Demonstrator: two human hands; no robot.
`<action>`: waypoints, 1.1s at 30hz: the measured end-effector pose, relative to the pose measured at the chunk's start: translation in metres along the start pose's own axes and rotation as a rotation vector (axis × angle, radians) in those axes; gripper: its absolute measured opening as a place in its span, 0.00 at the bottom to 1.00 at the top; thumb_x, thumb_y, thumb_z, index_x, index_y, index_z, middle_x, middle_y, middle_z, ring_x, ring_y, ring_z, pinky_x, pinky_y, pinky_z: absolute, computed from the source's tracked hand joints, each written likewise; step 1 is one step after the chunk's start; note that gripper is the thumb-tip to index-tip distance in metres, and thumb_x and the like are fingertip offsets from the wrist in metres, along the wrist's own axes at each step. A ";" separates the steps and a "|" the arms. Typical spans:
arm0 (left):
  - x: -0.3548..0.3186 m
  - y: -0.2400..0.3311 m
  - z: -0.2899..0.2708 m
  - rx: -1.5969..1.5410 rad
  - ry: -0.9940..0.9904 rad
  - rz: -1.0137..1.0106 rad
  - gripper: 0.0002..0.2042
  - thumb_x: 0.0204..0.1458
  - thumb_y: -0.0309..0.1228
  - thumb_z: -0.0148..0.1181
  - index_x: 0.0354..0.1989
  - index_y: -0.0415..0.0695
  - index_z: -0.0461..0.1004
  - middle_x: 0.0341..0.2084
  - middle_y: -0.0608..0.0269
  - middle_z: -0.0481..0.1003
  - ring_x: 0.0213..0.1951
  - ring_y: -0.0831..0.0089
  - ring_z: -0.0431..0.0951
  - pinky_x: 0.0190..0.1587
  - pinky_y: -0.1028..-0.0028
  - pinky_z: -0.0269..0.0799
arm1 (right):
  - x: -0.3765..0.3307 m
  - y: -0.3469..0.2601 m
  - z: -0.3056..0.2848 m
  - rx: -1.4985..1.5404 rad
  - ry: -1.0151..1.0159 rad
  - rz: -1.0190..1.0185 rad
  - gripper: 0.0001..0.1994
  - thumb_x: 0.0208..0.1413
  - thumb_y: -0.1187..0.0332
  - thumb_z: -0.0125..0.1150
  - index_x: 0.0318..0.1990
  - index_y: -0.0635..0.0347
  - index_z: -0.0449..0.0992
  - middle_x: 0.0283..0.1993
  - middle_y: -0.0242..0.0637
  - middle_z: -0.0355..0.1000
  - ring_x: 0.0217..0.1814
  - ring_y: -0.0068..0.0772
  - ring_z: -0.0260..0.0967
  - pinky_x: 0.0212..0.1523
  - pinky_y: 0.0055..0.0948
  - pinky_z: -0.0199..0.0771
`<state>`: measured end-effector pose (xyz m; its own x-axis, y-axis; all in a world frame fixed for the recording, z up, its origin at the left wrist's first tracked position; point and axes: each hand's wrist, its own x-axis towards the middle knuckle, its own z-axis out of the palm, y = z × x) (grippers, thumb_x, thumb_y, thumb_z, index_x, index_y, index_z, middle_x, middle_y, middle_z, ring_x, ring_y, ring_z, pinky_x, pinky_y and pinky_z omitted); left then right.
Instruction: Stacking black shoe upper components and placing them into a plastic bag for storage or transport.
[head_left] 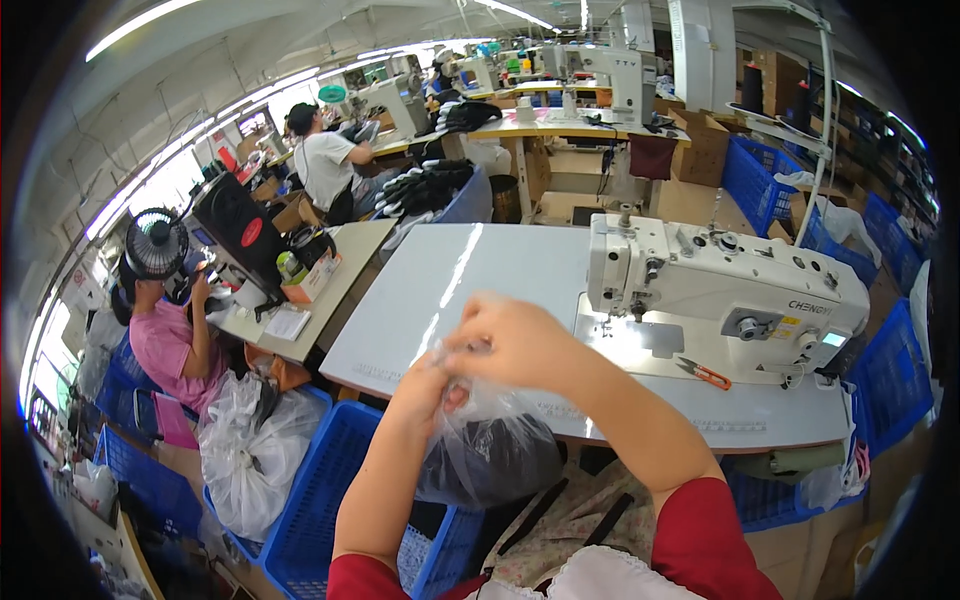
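Head view: left hand (424,388) and right hand (510,340) clench a clear plastic bag (485,435) by its gathered neck, dark contents (500,468) just below these 2 hands' fingers; thin film, overstretched, could tear.

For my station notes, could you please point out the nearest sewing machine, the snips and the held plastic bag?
Sewing machine (722,288), head view: white body.
Snips (711,375), head view: orange handle.
Held plastic bag (488,455), head view: filled part.
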<state>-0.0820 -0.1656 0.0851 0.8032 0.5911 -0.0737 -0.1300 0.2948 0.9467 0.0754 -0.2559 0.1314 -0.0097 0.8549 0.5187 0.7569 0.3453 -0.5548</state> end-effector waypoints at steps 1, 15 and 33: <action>0.002 0.003 0.003 0.013 0.032 0.004 0.16 0.57 0.38 0.57 0.44 0.35 0.71 0.31 0.62 0.73 0.19 0.81 0.63 0.17 0.83 0.55 | -0.001 0.007 0.000 0.022 0.179 -0.110 0.11 0.50 0.67 0.61 0.42 0.56 0.81 0.29 0.35 0.76 0.32 0.36 0.73 0.37 0.30 0.70; -0.005 0.000 -0.018 -0.202 -0.045 -0.071 0.20 0.63 0.42 0.46 0.49 0.34 0.67 0.42 0.52 0.75 0.31 0.69 0.79 0.17 0.83 0.62 | -0.006 0.008 0.006 0.252 -0.038 0.017 0.09 0.49 0.75 0.59 0.39 0.63 0.79 0.34 0.36 0.74 0.34 0.30 0.72 0.35 0.26 0.72; -0.015 -0.003 -0.021 0.058 0.022 0.029 0.14 0.47 0.21 0.62 0.44 0.37 0.73 0.38 0.58 0.76 0.44 0.70 0.76 0.49 0.71 0.72 | -0.035 0.013 0.029 0.293 0.014 0.087 0.21 0.44 0.79 0.60 0.49 0.57 0.73 0.49 0.36 0.69 0.49 0.31 0.68 0.45 0.31 0.71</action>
<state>-0.1057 -0.1594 0.0763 0.7866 0.6152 -0.0518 -0.1192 0.2337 0.9650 0.0662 -0.2702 0.0868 0.0577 0.8816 0.4685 0.5339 0.3693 -0.7606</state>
